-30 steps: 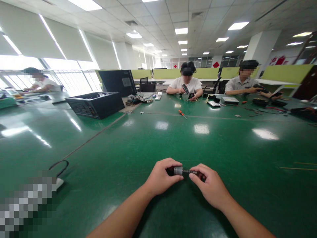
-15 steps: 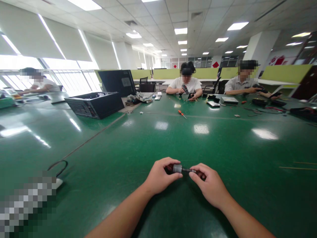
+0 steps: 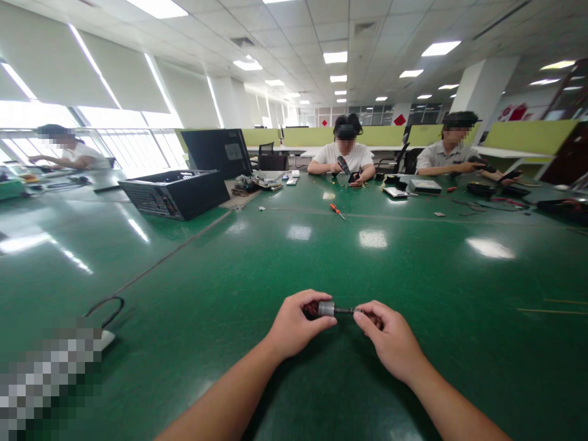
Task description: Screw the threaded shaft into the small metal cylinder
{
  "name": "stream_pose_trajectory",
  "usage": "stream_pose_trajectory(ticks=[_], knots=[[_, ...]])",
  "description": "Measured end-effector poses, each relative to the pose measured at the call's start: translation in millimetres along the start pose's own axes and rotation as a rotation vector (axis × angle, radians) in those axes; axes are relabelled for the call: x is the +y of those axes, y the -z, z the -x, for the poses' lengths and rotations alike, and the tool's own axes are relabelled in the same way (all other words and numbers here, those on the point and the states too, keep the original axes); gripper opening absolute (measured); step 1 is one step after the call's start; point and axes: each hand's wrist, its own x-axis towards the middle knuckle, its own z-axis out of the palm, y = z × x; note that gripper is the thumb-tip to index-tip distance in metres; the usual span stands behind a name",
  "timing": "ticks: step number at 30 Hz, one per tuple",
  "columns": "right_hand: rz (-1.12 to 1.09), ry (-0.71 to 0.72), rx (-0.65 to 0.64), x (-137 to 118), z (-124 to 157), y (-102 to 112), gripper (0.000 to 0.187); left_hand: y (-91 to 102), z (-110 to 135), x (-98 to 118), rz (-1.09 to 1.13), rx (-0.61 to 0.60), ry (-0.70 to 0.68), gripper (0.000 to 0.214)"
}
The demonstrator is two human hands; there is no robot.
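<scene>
Shafted cylinder (image 3: pixel 326 309) spans the gap, body clasped in the left hand (image 3: pixel 290 323), shaft (image 3: pixel 344 310) end pinched by the right hand (image 3: pixel 392 340).

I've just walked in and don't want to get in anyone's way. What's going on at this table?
A person is handling a small metal part with bare hands at the green table. The left grip is around its grey cylinder, and the right grip holds the thin shaft near its other end. Farther off lies an orange-handled screwdriver, with a black case to the left. Across the table, a co-worker holds a dark tool.
</scene>
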Motion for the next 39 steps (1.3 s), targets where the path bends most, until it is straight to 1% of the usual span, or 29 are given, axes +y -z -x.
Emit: stream_pose_trajectory(ticks=[8,14,23,26,29,31,35,39], knots=[[-0.036,-0.028,-0.01,1,-1,1,0.036,0.4,0,-1,0.011,0.003,0.024,0.034],[-0.1,-0.041,0.008,1,-2,2,0.039,-0.5,-1,1,0.039,0.006,0.05,0.034],[-0.104,-0.068,0.019,2,-2,4,0.047,-1.5,0,1,0.085,0.004,0.089,0.035],[-0.169,-0.069,0.056,2,-4,4,0.051,-2.2,-1,-1,0.091,0.013,0.085,0.039],[-0.316,-0.098,0.134,3,-8,5,0.055,-2.1,-2,-3,0.063,0.052,0.076,0.042],[-0.409,-0.124,0.164,3,-9,6,0.055,-1.8,-3,-4,0.038,0.077,0.062,0.041],[-0.471,-0.116,0.148,2,-10,7,0.055,-2.3,-3,-4,0.016,0.103,0.028,0.031],[-0.458,-0.091,0.124,1,-7,6,0.056,-3.5,0,2,-0.04,0.115,0.021,0.029]])
